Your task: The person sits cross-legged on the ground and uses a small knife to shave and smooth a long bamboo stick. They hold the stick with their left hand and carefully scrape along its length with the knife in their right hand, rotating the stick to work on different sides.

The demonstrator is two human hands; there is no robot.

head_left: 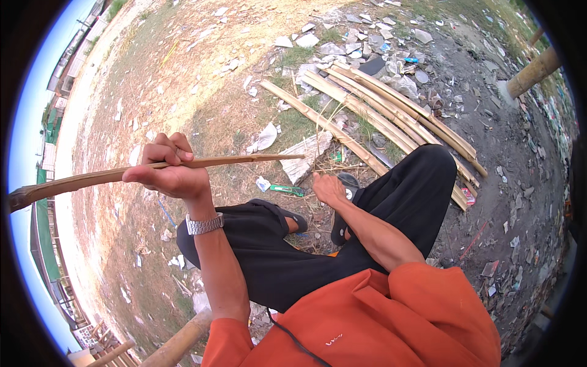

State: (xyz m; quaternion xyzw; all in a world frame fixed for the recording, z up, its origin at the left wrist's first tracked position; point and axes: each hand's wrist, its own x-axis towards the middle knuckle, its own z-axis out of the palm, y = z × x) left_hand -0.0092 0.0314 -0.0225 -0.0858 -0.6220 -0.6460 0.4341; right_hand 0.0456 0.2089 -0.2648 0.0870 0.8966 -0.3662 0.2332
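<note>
My left hand [168,171], with a metal watch on its wrist, is closed around a long split bamboo strip [244,159]. The strip runs level from a thick dark node at the far left to a thin tip in front of my knees. Low by my shoe, my right hand [330,188] has its fingers curled; whatever is in them is hidden. It is apart from the strip's tip. Close beyond this hand lie thin bamboo slivers [333,166] and a pale crumpled sheet [307,153]. A narrow green packet [287,191] rests on the ground to its left.
Several split bamboo lengths [391,116] lie side by side at the right, past my knee. Broken tiles [354,46] and litter cover the ground beyond. Bamboo posts stand at the far right [533,73] and lower left [177,342].
</note>
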